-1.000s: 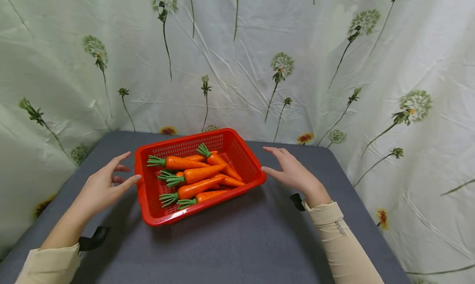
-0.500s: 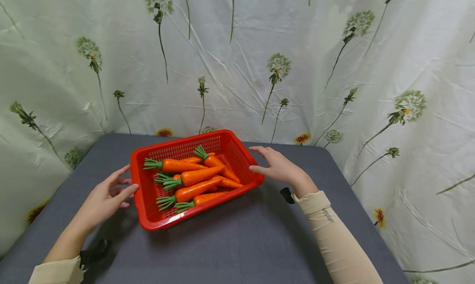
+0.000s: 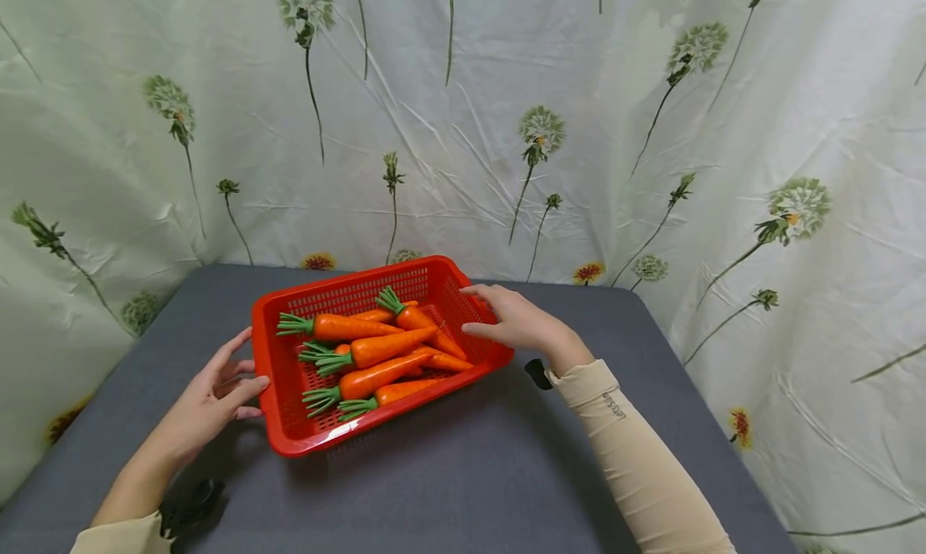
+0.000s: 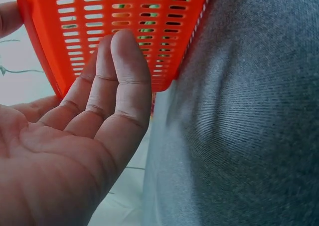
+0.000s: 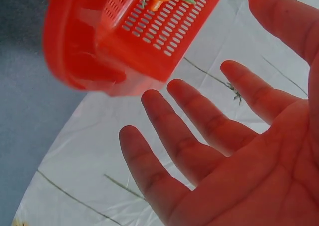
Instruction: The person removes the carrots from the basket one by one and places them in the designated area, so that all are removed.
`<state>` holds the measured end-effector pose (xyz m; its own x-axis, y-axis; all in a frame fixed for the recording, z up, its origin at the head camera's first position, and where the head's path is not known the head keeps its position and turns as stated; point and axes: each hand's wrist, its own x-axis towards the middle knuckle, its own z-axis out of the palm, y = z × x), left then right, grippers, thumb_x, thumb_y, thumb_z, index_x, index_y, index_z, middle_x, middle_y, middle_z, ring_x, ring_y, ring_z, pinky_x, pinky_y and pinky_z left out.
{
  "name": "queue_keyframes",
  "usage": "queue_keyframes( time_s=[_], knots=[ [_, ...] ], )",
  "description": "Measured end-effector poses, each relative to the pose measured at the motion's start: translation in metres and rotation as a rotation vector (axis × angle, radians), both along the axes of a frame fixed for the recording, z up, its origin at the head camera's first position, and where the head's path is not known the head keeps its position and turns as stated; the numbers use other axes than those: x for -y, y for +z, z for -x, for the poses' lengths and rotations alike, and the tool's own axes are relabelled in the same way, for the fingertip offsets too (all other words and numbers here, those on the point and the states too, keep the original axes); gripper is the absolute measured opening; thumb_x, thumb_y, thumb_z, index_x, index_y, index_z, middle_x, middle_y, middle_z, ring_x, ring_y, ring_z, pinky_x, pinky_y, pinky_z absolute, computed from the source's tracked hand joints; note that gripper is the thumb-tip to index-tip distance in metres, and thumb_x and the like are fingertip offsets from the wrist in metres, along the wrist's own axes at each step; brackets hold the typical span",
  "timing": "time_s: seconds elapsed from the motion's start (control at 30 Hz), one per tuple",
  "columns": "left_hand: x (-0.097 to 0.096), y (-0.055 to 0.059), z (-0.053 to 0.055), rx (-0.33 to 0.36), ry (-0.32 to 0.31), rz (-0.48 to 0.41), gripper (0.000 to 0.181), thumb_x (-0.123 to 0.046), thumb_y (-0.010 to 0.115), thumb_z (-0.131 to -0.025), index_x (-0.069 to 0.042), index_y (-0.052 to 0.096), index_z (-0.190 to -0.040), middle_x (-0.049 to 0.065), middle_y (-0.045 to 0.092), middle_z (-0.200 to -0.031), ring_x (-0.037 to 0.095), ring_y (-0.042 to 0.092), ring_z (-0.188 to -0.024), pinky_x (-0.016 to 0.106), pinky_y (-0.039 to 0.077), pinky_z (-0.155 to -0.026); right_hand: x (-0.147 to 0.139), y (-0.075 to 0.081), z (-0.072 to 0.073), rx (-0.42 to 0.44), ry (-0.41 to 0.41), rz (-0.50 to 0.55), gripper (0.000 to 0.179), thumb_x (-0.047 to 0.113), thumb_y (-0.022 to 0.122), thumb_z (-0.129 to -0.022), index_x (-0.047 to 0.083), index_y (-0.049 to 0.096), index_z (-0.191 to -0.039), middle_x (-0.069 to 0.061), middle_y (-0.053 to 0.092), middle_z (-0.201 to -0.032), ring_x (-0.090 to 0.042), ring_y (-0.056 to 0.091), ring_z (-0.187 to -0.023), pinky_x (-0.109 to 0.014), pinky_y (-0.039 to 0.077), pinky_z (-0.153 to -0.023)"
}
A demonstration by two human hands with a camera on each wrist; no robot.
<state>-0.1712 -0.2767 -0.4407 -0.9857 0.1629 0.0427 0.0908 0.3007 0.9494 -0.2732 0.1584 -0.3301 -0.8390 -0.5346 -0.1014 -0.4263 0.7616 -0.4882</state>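
In the head view a red plastic basket (image 3: 347,431) with slotted walls stands askew on the table, holding several orange carrots (image 3: 383,346) with green stem tops. My left hand (image 3: 206,405) is at its left end, thumb tip right at the rim. The left wrist view shows that hand's extended fingers (image 4: 130,76) along the outside of the slotted wall. My right hand (image 3: 517,321) hovers by the basket's right end and overlaps it in the head view. Its fingers (image 5: 172,131) are spread, with a gap to the basket in the right wrist view.
A dark grey cloth covers the table (image 3: 463,482). Behind it and to both sides hangs a pale curtain (image 3: 463,136) printed with dandelions. Black straps (image 3: 538,374) are on the wrists below the cream sleeves (image 3: 629,449).
My left hand has come up to the basket's left rim. The right hand has shifted left, over the basket's right end. The view has shifted slightly; the carrots lie as before.
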Motion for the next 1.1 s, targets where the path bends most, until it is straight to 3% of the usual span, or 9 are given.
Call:
queue_keyframes(
  time_s=[0.1, 0.43, 0.63, 0.83, 1.1],
  knots=[
    [0.001, -0.002, -0.001, -0.008, -0.018, -0.026, 0.079, -0.021, 0.055, -0.104, -0.030, 0.002, -0.162, -0.013, 0.057, -0.118, -0.001, 0.066, -0.099, 0.038, 0.061, -0.074, 0.008, -0.001, 0.003, 0.005, 0.023, -0.009, 0.068, 0.037, 0.067, -0.095, 0.015, 0.039, -0.153, -0.013, 0.046, -0.152, -0.032, 0.047, -0.137, -0.049, 0.041, -0.111],
    [0.001, -0.011, -0.002, -0.054, -0.045, -0.067, 0.078, -0.013, 0.051, -0.105, -0.029, 0.001, -0.163, -0.018, 0.061, -0.114, 0.000, 0.066, -0.098, 0.034, 0.061, -0.072, 0.030, -0.007, 0.013, 0.035, 0.117, -0.003, 0.057, 0.034, 0.070, -0.094, 0.018, 0.050, -0.145, -0.007, 0.057, -0.141, -0.029, 0.053, -0.133, -0.043, 0.045, -0.109],
    [0.001, -0.013, -0.001, -0.069, -0.057, -0.106, 0.077, -0.009, 0.050, -0.105, -0.026, 0.003, -0.163, -0.015, 0.062, -0.115, 0.001, 0.067, -0.099, 0.033, 0.061, -0.073, 0.044, -0.009, 0.019, 0.074, 0.206, 0.030, 0.052, 0.029, 0.073, -0.093, 0.011, 0.057, -0.139, -0.010, 0.061, -0.138, -0.032, 0.055, -0.131, -0.048, 0.042, -0.111],
    [-0.001, -0.012, -0.001, -0.047, -0.057, -0.149, 0.077, -0.010, 0.051, -0.105, -0.028, 0.003, -0.162, -0.012, 0.060, -0.116, 0.002, 0.066, -0.100, 0.032, 0.061, -0.074, 0.058, -0.008, 0.024, 0.085, 0.241, 0.030, 0.049, 0.024, 0.075, -0.091, 0.012, 0.061, -0.137, -0.006, 0.061, -0.140, -0.025, 0.055, -0.131, -0.046, 0.042, -0.111],
    [-0.003, -0.013, -0.002, -0.049, -0.075, -0.221, 0.078, -0.006, 0.050, -0.104, -0.027, 0.003, -0.162, -0.009, 0.061, -0.116, 0.004, 0.068, -0.100, 0.030, 0.060, -0.075, 0.079, -0.014, 0.033, 0.131, 0.292, 0.027, 0.049, 0.017, 0.078, -0.088, 0.010, 0.064, -0.134, -0.007, 0.064, -0.136, -0.027, 0.058, -0.129, -0.045, 0.044, -0.110]
  ],
)
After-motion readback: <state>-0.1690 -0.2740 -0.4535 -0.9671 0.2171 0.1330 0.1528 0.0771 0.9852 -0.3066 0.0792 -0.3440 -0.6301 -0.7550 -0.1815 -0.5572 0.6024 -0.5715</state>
